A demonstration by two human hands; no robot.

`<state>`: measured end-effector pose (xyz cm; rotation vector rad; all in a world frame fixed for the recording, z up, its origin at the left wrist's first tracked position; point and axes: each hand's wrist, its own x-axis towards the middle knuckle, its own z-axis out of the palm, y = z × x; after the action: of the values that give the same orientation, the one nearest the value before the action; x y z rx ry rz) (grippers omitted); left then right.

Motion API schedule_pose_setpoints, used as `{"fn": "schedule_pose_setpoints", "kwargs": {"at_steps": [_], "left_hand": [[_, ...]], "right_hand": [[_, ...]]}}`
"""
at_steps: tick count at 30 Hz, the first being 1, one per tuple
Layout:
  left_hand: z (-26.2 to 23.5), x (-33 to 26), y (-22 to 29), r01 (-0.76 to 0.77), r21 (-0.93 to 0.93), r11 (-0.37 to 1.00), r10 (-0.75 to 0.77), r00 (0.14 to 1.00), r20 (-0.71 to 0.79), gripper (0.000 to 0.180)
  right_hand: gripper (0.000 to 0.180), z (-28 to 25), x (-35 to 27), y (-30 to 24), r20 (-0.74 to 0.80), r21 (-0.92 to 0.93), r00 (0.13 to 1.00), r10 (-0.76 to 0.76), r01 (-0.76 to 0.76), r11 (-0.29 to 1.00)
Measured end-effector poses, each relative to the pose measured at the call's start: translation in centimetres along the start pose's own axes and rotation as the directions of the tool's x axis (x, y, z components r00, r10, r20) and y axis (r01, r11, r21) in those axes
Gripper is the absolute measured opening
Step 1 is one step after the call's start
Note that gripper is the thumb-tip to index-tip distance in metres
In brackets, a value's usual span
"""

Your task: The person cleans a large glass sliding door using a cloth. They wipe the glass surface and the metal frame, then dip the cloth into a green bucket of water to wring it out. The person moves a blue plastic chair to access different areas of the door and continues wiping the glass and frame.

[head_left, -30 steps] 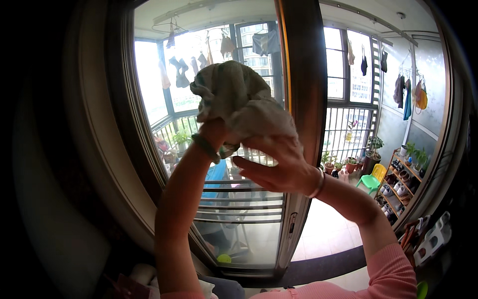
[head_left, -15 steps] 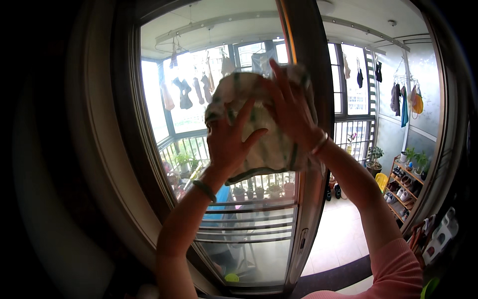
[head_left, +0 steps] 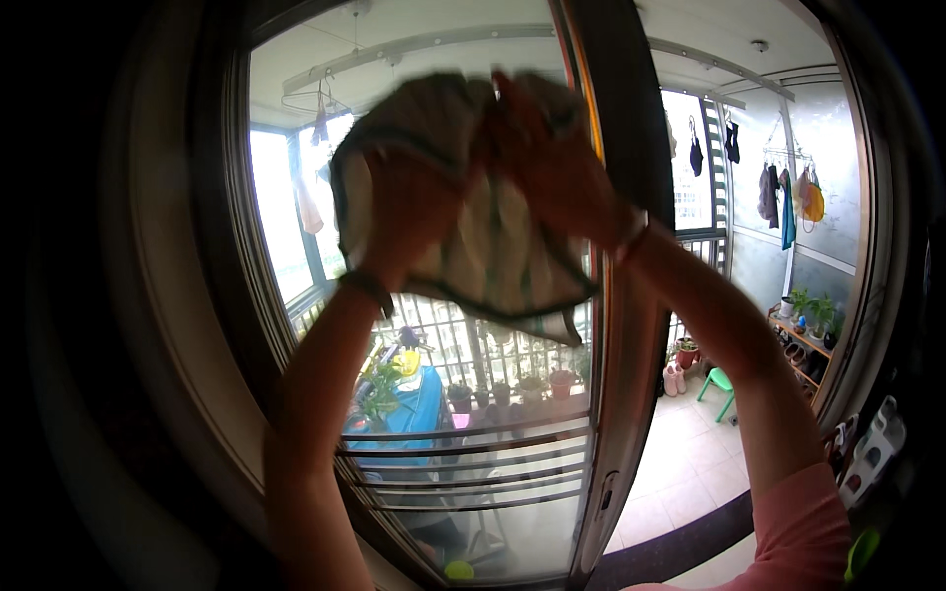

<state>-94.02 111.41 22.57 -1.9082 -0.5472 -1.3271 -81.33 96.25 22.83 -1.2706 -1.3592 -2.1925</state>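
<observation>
A pale cloth (head_left: 493, 251) with dark green stripes and a dark edge is raised in front of the glass panel (head_left: 532, 532) of a framed door. My left hand (head_left: 414, 207) is at the cloth's left side, its fingers partly covered by a fold. At the upper right, my right hand (head_left: 562, 182) grips the gathered cloth, fingers pointing up and blurred by motion. Between my hands the cloth is bunched, and its lower corner hangs at the right. Whether the cloth touches the glass I cannot tell.
The dark door frame (head_left: 631, 325) with a recessed handle stands right of the glass. Metal bars (head_left: 473, 453) cross the pane low down. Beyond are a blue-covered surface (head_left: 414, 404), potted plants, a green stool (head_left: 718, 391), a shoe rack (head_left: 803, 360) and hanging laundry.
The cloth and both my hands have moved up and left. My fingers, spread flat on the cloth before, have drawn in, and the cloth is spread wider with its edge hanging.
</observation>
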Motion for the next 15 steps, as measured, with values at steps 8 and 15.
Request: {"fn": "schedule_pose_setpoints", "kwargs": {"at_steps": [8,15], "left_hand": [[-0.3,9.0,-5.2,-0.030,-0.093,0.995,-0.007,0.924,-0.382,0.056],[1.2,-18.7,0.4,0.159,-0.742,0.651,0.045,0.968,0.246,0.094]], "right_hand": [[0.042,4.7,10.1,3.5,-0.319,0.161,0.936,0.146,-0.098,0.982],[0.061,-3.0,-9.9,-11.0,0.337,0.141,0.934,-0.120,0.076,0.987]]}}
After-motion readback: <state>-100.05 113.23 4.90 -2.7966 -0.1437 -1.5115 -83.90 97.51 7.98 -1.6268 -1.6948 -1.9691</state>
